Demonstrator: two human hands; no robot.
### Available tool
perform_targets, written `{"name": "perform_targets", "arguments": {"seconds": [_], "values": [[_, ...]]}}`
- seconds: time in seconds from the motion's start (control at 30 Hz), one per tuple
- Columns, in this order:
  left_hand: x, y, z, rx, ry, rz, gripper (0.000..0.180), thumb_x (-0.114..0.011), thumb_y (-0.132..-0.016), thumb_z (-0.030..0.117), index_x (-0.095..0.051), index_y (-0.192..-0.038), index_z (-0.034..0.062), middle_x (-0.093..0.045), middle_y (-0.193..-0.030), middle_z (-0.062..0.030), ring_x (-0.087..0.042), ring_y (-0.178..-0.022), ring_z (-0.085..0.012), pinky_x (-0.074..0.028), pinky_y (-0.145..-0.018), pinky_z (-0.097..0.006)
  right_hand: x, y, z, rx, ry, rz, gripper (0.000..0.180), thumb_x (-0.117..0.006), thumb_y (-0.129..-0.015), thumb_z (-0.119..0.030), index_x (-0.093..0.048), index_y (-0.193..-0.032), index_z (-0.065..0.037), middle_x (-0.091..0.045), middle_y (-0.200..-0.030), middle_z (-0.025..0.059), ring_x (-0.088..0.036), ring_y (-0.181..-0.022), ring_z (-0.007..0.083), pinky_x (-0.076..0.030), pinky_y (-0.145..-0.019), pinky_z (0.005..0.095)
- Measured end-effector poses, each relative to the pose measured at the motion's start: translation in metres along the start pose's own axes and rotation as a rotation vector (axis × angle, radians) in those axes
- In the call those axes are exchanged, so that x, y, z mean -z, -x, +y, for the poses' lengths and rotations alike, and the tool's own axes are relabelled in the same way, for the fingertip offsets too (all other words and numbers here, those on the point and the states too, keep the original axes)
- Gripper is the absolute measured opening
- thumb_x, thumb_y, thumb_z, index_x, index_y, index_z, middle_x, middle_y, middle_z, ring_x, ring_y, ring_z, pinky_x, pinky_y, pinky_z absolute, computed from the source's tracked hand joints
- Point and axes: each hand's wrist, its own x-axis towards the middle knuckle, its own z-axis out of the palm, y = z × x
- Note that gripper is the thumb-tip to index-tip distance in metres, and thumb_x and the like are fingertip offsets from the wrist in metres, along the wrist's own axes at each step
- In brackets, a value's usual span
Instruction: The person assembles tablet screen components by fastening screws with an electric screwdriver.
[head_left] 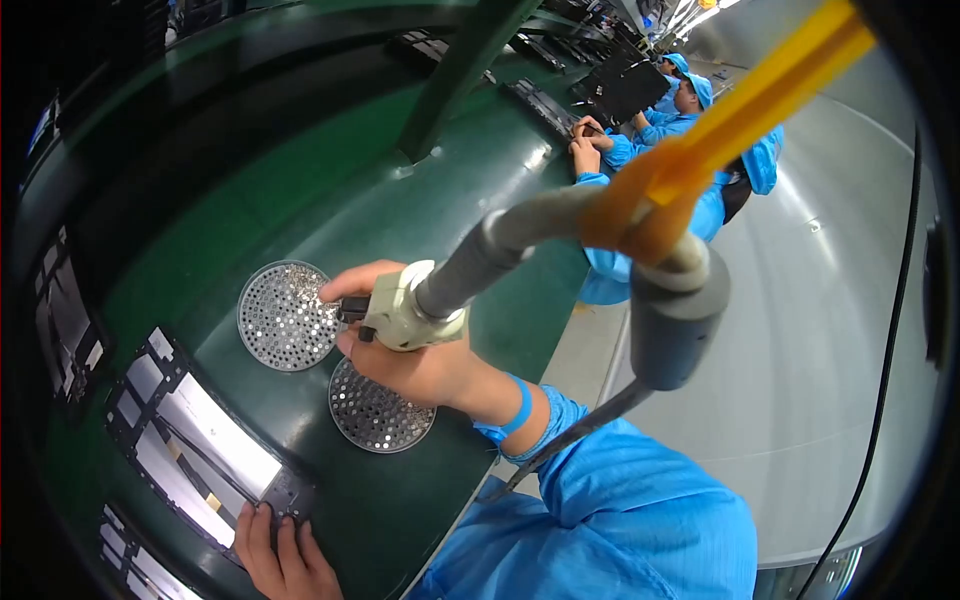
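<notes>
Seemingly for steadiness, the left hand [285, 562] rested unclamped on a dark-framed panel [222, 432]; round trays [255, 345] lay handily beneath the right hand [418, 370], its grip unclear behind a cream-headed tool [402, 312].

Desk [330, 222]: was dark green. Round tray [242, 318]: was silver, dotted. Left of the round tray, panel [212, 430]: was black, with white blocks. Right of the round tray, second tray [384, 449]: was grey, silver-dotted; tool [415, 308]: was cream and grey. Farther right of the round tray, strap [755, 100]: was yellow and orange; sleeve [640, 485]: was bright blue.
</notes>
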Motion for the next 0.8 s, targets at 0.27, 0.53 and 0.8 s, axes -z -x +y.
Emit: {"name": "perform_targets", "arguments": {"seconds": [0.27,0.53,0.8], "values": [[0.006,-0.009,0.022,-0.035,-0.287,-0.077,0.011,-0.066,-0.093,0.007,-0.066,-0.098,-0.0032,-0.064,-0.108,-0.0162,-0.061,-0.109,-0.0421,-0.052,-0.094,-0.051,-0.001,0.017,0.021,-0.075,0.090,0.062,0.038,-0.068,-0.080,0.008,-0.066,-0.117,-0.004,-0.066,-0.110,0.0029,-0.062,-0.096,0.0080,-0.052,-0.078,0.0234],[0.002,-0.002,0.019,-0.011,-0.214,-0.004,0.014,-0.070,-0.089,0.006,-0.067,-0.100,-0.0030,-0.064,-0.105,-0.0154,-0.062,-0.102,-0.0367,-0.051,-0.091,-0.045,0.000,0.011,0.015,-0.040,0.169,0.065,0.036,-0.071,-0.077,0.009,-0.068,-0.112,-0.003,-0.067,-0.101,0.0024,-0.063,-0.087,0.0078,-0.052,-0.076,0.0241],[-0.009,0.024,0.006,0.165,-0.012,0.019,0.026,-0.074,-0.077,-0.001,-0.067,-0.103,-0.0028,-0.062,-0.111,-0.0160,-0.055,-0.116,-0.0437,-0.048,-0.095,-0.051,-0.003,0.006,0.007,0.095,0.007,0.008,0.031,-0.069,-0.079,0.004,-0.065,-0.110,-0.001,-0.069,-0.100,0.0040,-0.061,-0.082,0.0098,-0.052,-0.072,0.0277]]}}
